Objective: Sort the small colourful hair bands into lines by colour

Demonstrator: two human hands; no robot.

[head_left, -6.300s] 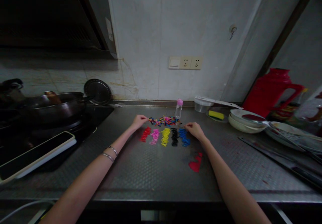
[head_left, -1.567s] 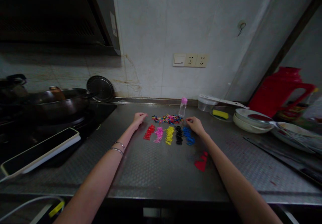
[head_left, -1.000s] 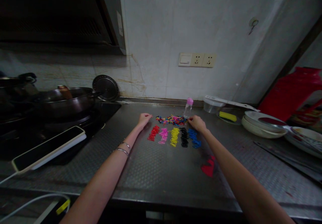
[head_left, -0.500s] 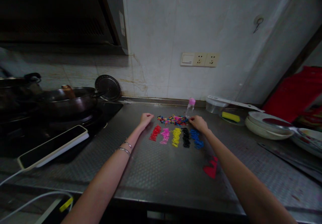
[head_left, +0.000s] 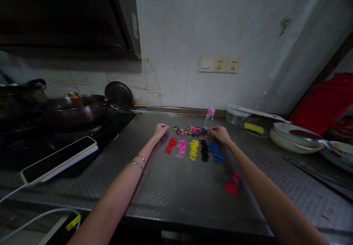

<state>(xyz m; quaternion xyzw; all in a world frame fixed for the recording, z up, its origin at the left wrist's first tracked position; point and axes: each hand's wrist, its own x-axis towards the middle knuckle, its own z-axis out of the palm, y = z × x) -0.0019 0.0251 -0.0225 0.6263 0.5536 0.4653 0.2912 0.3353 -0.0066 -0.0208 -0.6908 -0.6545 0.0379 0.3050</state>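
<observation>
A mixed heap of small coloured bands (head_left: 191,130) lies on the steel counter (head_left: 176,186). In front of it sit sorted piles: red (head_left: 170,145), pink (head_left: 181,148), yellow (head_left: 193,150), black (head_left: 204,150) and blue (head_left: 216,151). My left hand (head_left: 160,130) rests curled on the counter just left of the heap and above the red pile. My right hand (head_left: 221,134) is at the heap's right end, fingers pinched together on a tiny piece I cannot make out. A small clear bottle with a pink cap (head_left: 210,116) stands just behind it.
A wok (head_left: 74,110) and a lid (head_left: 118,95) stand on the stove at left, with a phone (head_left: 59,159) near the stove's front. Right of the heap are a clear tub (head_left: 236,115), a yellow sponge (head_left: 253,128), stacked plates (head_left: 294,137) and a red jug (head_left: 325,103). A red scrap (head_left: 231,184) lies by my right forearm.
My right hand has crept from the blue pile up to the right end of the mixed heap. My left hand has stayed put. The view has shifted slightly left.
</observation>
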